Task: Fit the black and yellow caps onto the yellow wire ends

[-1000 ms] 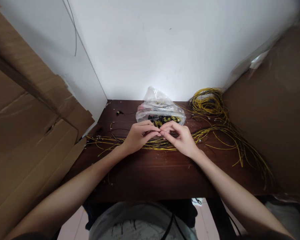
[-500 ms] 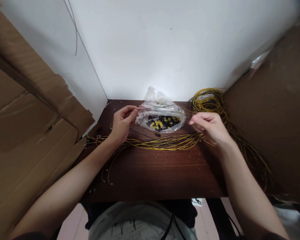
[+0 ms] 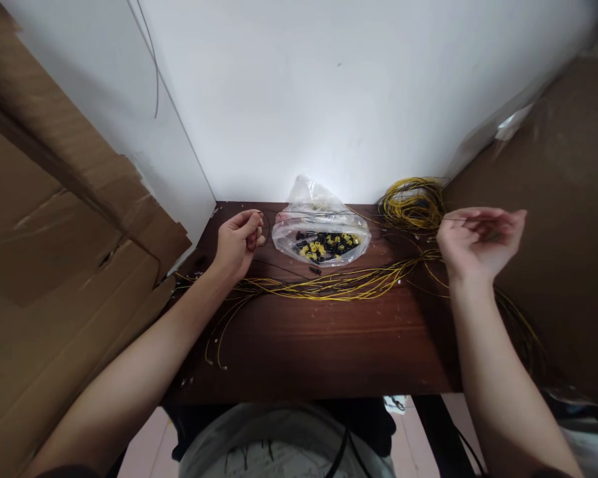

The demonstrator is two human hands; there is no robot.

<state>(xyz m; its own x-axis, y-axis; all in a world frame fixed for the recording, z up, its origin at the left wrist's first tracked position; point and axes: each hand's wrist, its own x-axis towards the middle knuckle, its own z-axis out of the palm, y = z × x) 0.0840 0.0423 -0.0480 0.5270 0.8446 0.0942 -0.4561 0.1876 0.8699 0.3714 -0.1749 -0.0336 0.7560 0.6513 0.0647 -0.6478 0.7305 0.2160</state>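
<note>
My left hand [image 3: 239, 240] is closed in a pinch on a thin black wire [image 3: 268, 229], left of the clear plastic bag. The wire loops beside the fingertips and stretches across above the bag toward the right. My right hand [image 3: 478, 242] is raised at the right, palm turned up and fingers apart; the wire seems to run to it, but I see nothing gripped there. Between the hands lies the open plastic bag [image 3: 284, 236], holding small yellow and black connector parts [image 3: 331, 245]. A bundle of yellow and black wires [image 3: 323, 289] lies along the table in front of it.
A coil of yellow and black wire [image 3: 411, 202] sits at the back right of the dark wooden table [image 3: 329, 352]. Cardboard stands at the left [image 3: 70, 265] and right [image 3: 538, 166]. A small black part [image 3: 315, 270] lies in front of the bag.
My right hand has moved right and turned palm up, its fingers opening out. My left hand has shifted slightly left, still pinching the black wire.
</note>
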